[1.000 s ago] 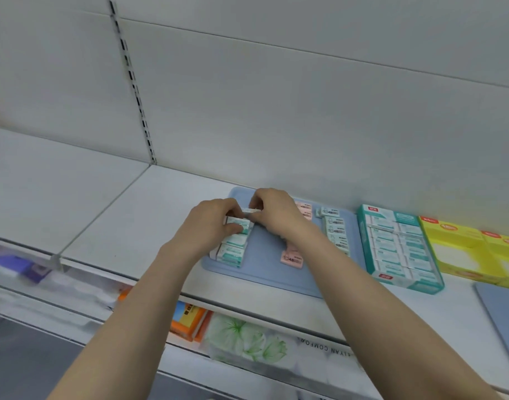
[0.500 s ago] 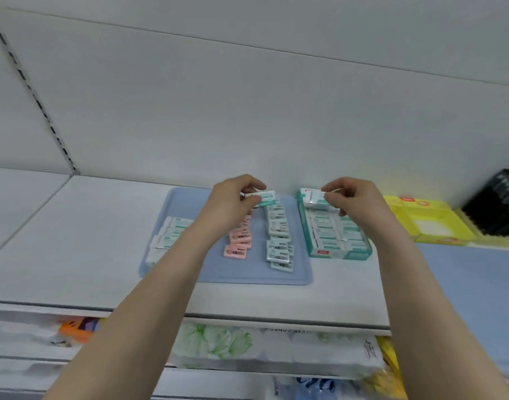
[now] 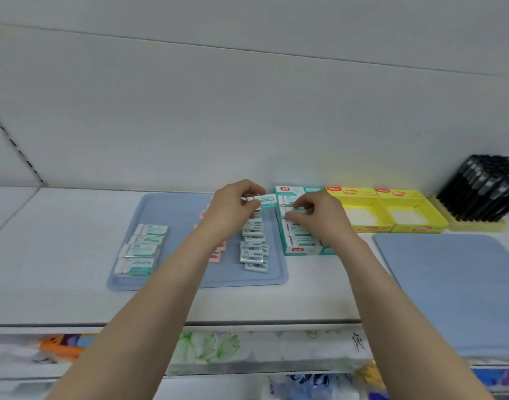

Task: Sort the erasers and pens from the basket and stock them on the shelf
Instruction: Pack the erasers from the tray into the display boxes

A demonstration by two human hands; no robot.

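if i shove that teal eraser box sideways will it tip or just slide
Probably slides: the teal eraser box is low, wide and flat on the smooth white shelf. Likely hefty for its size, since packed eraser rows appear to fill it. Its thin card walls may flex where pushed, so push low.

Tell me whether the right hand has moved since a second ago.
Yes. The right hand left the blue tray and went right; it is now over the teal eraser box.
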